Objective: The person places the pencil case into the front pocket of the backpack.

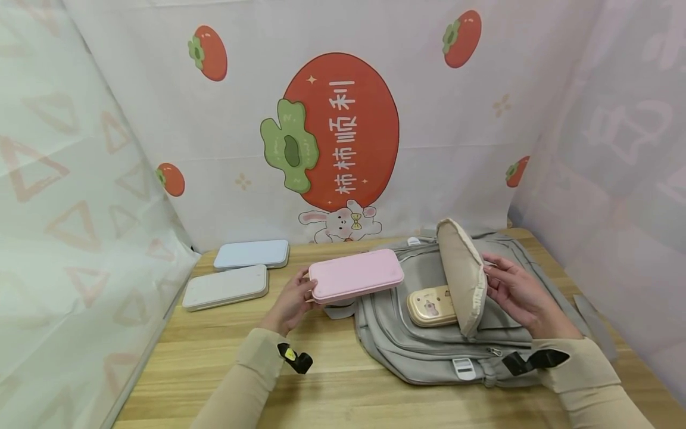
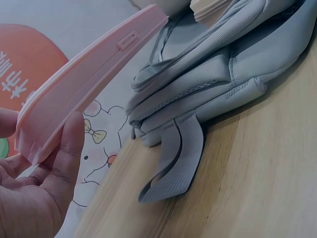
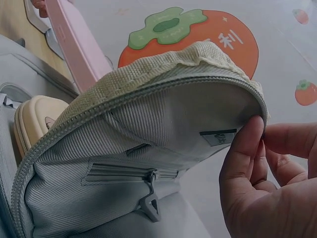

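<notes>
The left hand [image 1: 291, 302] grips the near end of a pink case [image 1: 355, 274], holding it above the tabletop [image 1: 332, 387] at the left edge of the grey backpack [image 1: 429, 345]. The right hand [image 1: 517, 292] pinches the backpack's flap [image 1: 462, 274], keeping it lifted. A yellow case [image 1: 430, 305] lies in the opened pocket. Farther left, a white case [image 1: 225, 287] and a blue case [image 1: 252, 254] rest on the tabletop.
</notes>
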A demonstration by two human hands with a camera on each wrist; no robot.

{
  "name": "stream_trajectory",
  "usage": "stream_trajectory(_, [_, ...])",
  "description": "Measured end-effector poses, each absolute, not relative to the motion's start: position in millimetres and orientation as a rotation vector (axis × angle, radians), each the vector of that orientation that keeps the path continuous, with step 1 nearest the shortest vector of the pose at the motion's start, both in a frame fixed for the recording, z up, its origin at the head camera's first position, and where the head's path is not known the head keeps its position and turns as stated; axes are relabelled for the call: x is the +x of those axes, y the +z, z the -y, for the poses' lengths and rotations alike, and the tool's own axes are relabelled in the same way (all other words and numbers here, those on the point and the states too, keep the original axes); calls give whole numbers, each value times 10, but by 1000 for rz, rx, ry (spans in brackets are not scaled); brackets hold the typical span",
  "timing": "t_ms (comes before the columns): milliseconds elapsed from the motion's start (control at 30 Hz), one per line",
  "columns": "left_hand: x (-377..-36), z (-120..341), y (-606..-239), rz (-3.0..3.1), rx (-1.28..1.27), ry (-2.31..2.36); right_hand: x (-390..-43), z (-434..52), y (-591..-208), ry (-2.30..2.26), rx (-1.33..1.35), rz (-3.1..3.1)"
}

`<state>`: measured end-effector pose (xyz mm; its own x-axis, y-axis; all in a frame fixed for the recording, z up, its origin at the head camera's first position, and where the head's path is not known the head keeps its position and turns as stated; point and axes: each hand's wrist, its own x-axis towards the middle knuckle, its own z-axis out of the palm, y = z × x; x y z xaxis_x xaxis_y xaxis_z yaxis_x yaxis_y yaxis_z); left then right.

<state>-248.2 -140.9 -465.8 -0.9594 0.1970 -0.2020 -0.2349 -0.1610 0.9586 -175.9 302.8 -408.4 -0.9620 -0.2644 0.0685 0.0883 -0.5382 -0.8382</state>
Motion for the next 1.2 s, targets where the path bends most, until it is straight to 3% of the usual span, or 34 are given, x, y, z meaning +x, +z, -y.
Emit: stream_trajectory(1200, [-2578,752,-4661,-1849,-22,2126,-1725,-3019,-4055,-2611,-204,-1511])
